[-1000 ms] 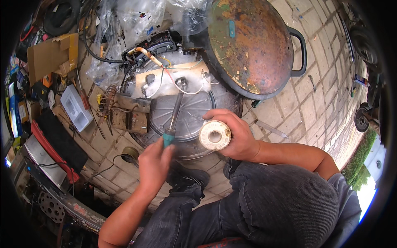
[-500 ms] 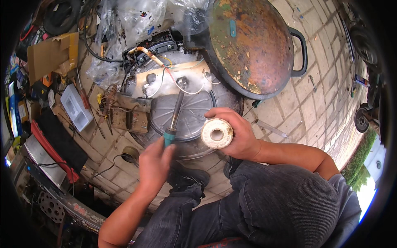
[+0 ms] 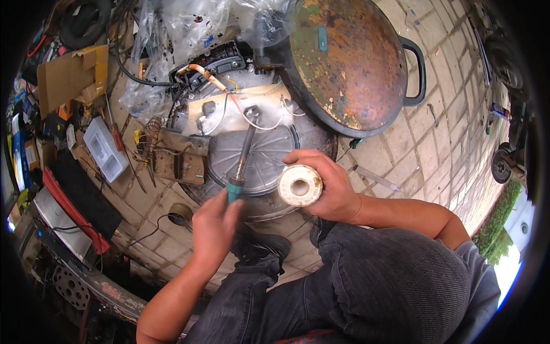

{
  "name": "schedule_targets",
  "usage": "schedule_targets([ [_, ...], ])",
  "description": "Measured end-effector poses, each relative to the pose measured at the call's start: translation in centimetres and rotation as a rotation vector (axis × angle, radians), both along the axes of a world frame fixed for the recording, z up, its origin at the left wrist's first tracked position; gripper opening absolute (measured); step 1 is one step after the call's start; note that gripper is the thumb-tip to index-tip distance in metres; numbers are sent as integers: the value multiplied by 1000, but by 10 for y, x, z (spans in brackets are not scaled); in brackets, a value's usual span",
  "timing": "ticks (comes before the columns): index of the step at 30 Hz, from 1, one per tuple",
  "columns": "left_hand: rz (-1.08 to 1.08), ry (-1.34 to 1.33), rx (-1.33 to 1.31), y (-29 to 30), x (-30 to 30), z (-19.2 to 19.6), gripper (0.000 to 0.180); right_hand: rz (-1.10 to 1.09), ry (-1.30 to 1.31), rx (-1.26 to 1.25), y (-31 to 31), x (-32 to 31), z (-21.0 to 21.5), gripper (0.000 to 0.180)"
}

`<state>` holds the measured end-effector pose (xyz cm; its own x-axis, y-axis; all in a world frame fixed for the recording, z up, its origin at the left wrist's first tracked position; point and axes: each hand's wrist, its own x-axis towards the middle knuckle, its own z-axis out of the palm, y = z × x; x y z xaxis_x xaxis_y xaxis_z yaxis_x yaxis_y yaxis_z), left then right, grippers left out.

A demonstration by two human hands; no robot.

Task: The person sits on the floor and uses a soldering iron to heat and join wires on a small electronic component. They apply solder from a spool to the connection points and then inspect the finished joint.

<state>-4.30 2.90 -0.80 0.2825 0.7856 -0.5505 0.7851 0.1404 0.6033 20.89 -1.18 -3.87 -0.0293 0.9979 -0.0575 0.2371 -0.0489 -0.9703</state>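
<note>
My left hand [image 3: 215,227] is closed round the green handle of a soldering iron [image 3: 246,155]. The iron's tip end reaches a dark spot among thin white and red wires [image 3: 264,127] on a tan sheet [image 3: 197,114]. In my right hand [image 3: 334,186] I grip a whitish solder spool [image 3: 300,186], its round end and centre hole facing up. A thin strand runs from near the spool toward the iron. Under both hands lies a round grey metal disc [image 3: 252,163] with radial ribs. Wisps of smoke or glare blur the spot at the tip.
A large rusty pan-shaped lid [image 3: 349,63] with a black handle stands at the far right of the disc. Clear plastic bags [image 3: 189,28] lie beyond. To the left are a cardboard box [image 3: 74,77], a clear plastic case [image 3: 105,149], a screwdriver [image 3: 116,135] and a small tin [image 3: 180,214].
</note>
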Motion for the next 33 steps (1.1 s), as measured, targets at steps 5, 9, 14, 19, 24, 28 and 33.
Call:
schedule_targets([
  [5,-5,13,-32,3,0,1,33,-13,-16,2,1,1,0,55],
  [9,14,6,-39,2,0,1,34,-52,-53,43,2,2,-6,54],
  [14,27,-24,-35,0,-4,-2,34,-88,-118,42,10,7,-9,55],
  [19,70,-44,-94,0,-4,-1,34,-98,-125,-12,13,8,-6,51],
  [24,177,-72,-191,-3,-8,-3,35,-91,-136,9,18,7,-5,51],
  [28,190,-51,-190,1,-3,3,34,-63,-154,25,19,10,-4,53],
  [33,215,-56,-262,-4,-6,10,33,-79,-136,38,13,14,-2,54],
])
